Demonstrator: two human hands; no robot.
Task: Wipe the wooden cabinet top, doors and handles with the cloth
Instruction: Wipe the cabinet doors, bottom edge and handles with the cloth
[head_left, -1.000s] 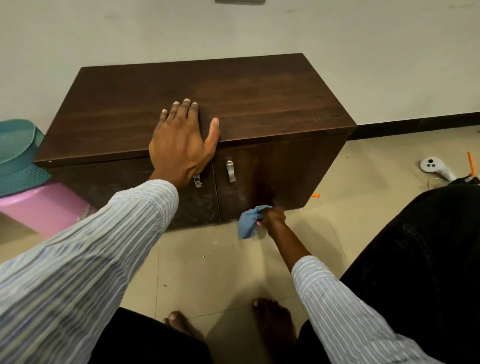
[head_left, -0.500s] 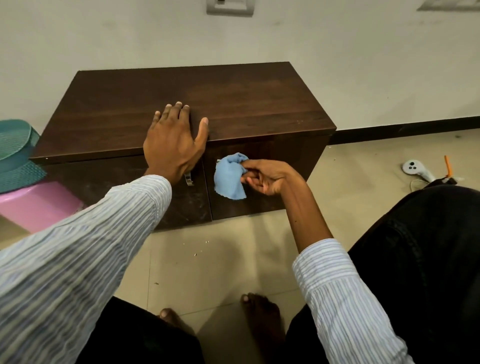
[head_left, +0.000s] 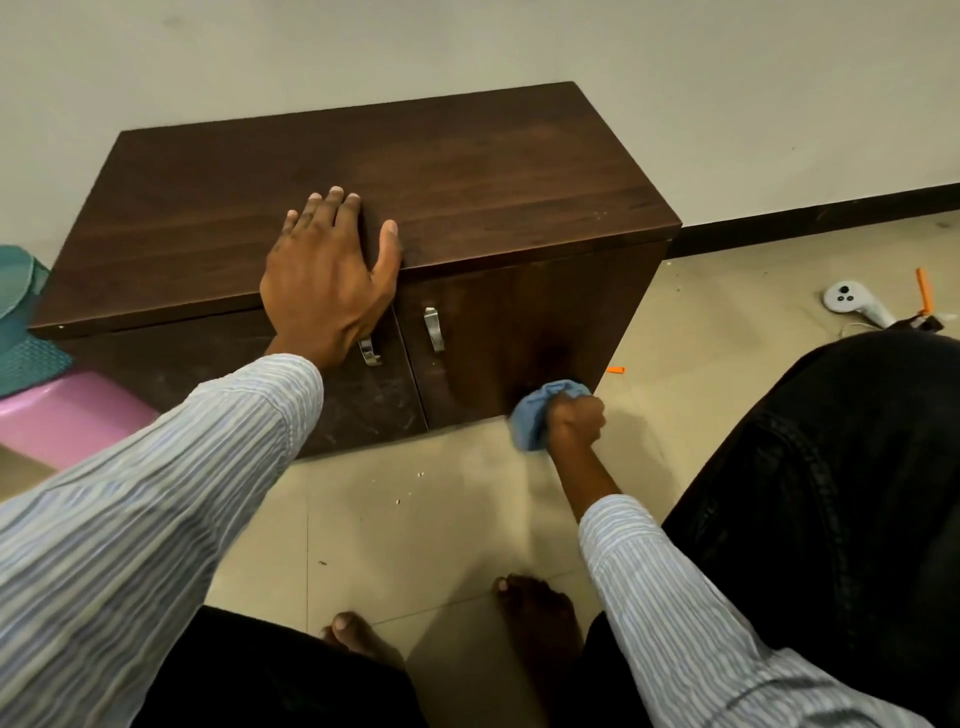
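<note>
Nearest, at the bottom right corner of the right door, the right hand has its fingers curled tight round the bunched blue cloth and presses it to the wood just above the floor, apparently to scrub the door's lowest strip. Farther up, the left hand lies flat with fingers spread across the front edge of the cabinet top, likely bracing the crouched body, and covers the upper part of the left handle while the right handle hangs untouched. The cabinet is the only container, both doors closed, so its contents cannot be seen.
</note>
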